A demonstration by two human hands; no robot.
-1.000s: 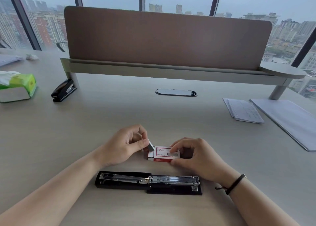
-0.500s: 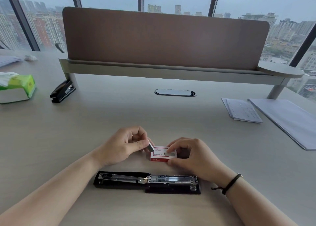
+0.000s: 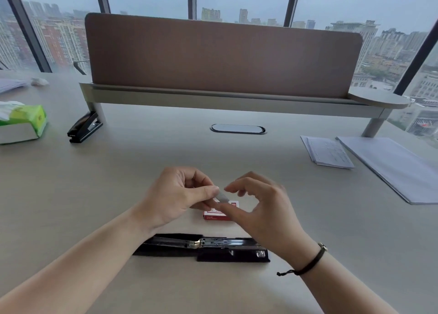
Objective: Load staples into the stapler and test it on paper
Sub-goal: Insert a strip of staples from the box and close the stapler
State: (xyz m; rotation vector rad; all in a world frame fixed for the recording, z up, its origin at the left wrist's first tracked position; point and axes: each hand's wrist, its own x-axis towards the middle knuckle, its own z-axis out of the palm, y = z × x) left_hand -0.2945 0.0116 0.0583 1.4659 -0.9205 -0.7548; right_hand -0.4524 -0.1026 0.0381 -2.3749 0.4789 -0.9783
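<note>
A black stapler lies opened flat on the desk near me, its metal staple channel facing up. Just beyond it sits a small red and white staple box, partly hidden by my fingers. My left hand pinches a short grey strip of staples between thumb and forefinger, held above the box. My right hand hovers close to the strip's free end with thumb and fingers curved and apart; whether it touches the strip is unclear. White paper sheets lie at the right.
A second black stapler rests at the back left by the shelf leg. A green tissue pack sits at the far left. A smaller paper stack lies right of centre. A raised shelf with a brown divider crosses the back.
My right hand let go of the staple box and rose towards the strip. My left hand lifted the strip slightly above the box. The box stays on the desk.
</note>
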